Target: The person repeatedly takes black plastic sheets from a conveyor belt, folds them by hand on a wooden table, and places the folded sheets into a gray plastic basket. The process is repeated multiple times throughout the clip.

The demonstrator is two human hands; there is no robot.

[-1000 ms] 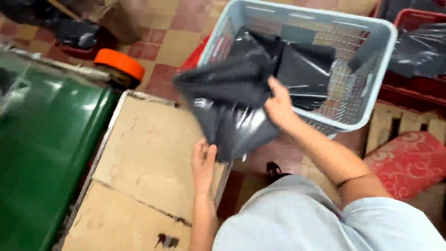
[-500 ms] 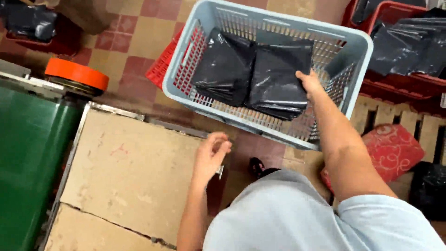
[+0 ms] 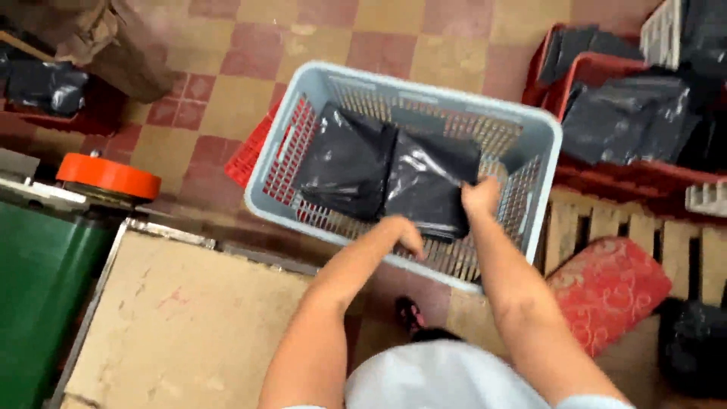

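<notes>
A light blue plastic basket (image 3: pixel 534 132) stands on the floor in front of me. Two folded black plastic bags lie in it, one on the left (image 3: pixel 344 163) and one on the right (image 3: pixel 428 182). My right hand (image 3: pixel 481 197) is inside the basket, fingers closed on the right bag's edge. My left hand (image 3: pixel 409 235) reaches over the basket's near rim. Its curled fingers are at that same bag's near edge, and I cannot see whether they grip it.
A worn beige tabletop (image 3: pixel 189 326) lies at lower left, beside a green machine (image 3: pixel 38 288) with an orange disc (image 3: pixel 110 176). Red crates (image 3: pixel 598 76) holding more black bags stand at upper right. A red patterned cushion (image 3: pixel 609 291) rests on a wooden pallet (image 3: pixel 704 257).
My right hand carried a black bag from above the table edge into the basket and laid it down. My left hand left the tabletop and reached forward into the basket.
</notes>
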